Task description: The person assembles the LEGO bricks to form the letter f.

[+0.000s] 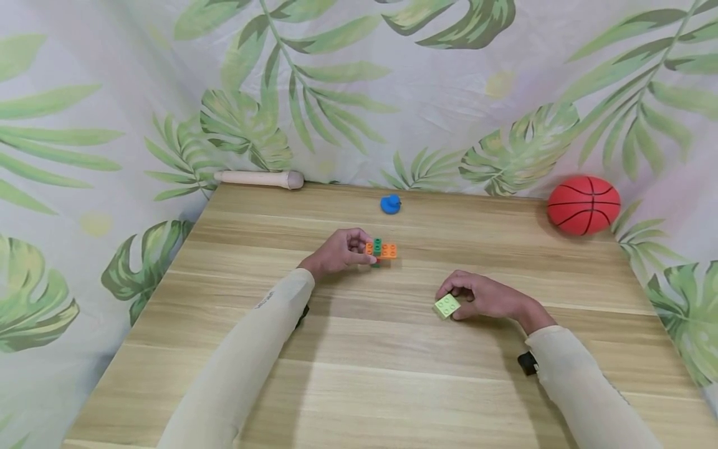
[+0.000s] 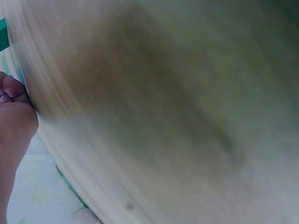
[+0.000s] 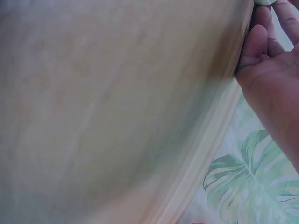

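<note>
In the head view my left hand [image 1: 341, 251] pinches a small assembly of toy building bricks [image 1: 387, 251], with orange and green studded pieces and a bit of red below. A green corner of that assembly [image 2: 3, 35] shows at the left edge of the left wrist view. My right hand [image 1: 485, 296] holds a light green four-stud building brick [image 1: 447, 306] between thumb and fingers, just over the wooden table [image 1: 381, 386]. The two hands are apart. In the right wrist view only a sliver of the light green brick [image 3: 265, 2] appears at the top.
A blue toy duck [image 1: 390, 204] sits near the table's back edge. A pale toy microphone [image 1: 260, 179] lies along the back left edge. At the back right corner stands a red toy basketball [image 1: 584, 205]. A leaf-patterned cloth [image 1: 336, 81] hangs behind the table.
</note>
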